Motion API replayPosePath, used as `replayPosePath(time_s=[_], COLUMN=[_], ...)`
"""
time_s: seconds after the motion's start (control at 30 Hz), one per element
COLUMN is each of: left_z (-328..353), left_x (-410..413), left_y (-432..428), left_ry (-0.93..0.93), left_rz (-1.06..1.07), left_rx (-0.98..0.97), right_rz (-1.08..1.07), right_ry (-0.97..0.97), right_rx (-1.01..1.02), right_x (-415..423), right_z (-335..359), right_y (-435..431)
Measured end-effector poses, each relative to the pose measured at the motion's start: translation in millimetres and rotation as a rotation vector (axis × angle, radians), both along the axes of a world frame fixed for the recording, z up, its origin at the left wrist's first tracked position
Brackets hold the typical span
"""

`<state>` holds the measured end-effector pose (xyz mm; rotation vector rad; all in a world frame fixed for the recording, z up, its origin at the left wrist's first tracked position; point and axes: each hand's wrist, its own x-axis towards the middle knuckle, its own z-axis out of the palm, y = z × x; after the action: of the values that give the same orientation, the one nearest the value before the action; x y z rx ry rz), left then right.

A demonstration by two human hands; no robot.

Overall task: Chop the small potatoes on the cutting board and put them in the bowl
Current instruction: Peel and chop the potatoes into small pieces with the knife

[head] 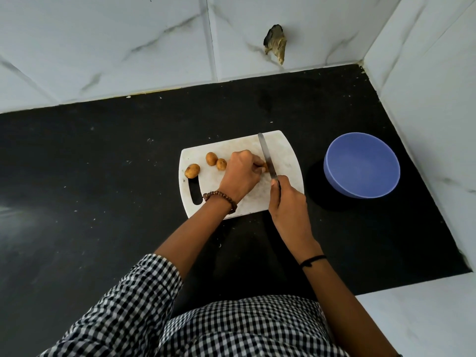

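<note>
1. A small tan potato [264, 167] sits mid-board, mostly hidden by the left grip [240, 176], whose curled fingers pinch it down.
2. Three whole potatoes [211, 158], oval and smooth-skinned, lie near the white cutting board's [284, 150] left end, which has a slot handle; the board is scuffed, with rounded corners.
3. A slim steel knife [266, 155] has its edge at the held potato; the right grip [286, 202] wraps its dark handle.
4. A round matte-blue bowl [360, 188] stands to the right, apart from the board.
5. All rest on a black speckled worktop [103, 163] below glossy marble-veined tiles [128, 34].
</note>
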<state>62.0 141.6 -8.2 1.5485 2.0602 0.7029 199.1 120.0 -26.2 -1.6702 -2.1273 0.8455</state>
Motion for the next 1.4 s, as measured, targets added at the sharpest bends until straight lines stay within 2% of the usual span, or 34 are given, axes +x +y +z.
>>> replayPosePath(time_s=[0.27, 0.47, 1.03, 1.4], left_z=[-1, -2, -3, -6], left_x=[-4, -5, -1, 2], left_y=[4, 5, 1, 1], left_ry=[-0.046, -0.054, 0.012, 0.069], left_rz=[0.011, 0.015, -0.01, 0.004], left_rx=[-0.06, -0.06, 0.001, 0.008], right_rz=[0.066, 0.099, 0.12, 0.138], right_ry=[-0.263, -0.364, -0.373, -0.405], right_rx=[0.028, 0.006, -0.031, -0.054], right_x=[-10, -15, -21, 10], right_z=[8, 8, 5, 31], right_y=[-5, -4, 4, -31])
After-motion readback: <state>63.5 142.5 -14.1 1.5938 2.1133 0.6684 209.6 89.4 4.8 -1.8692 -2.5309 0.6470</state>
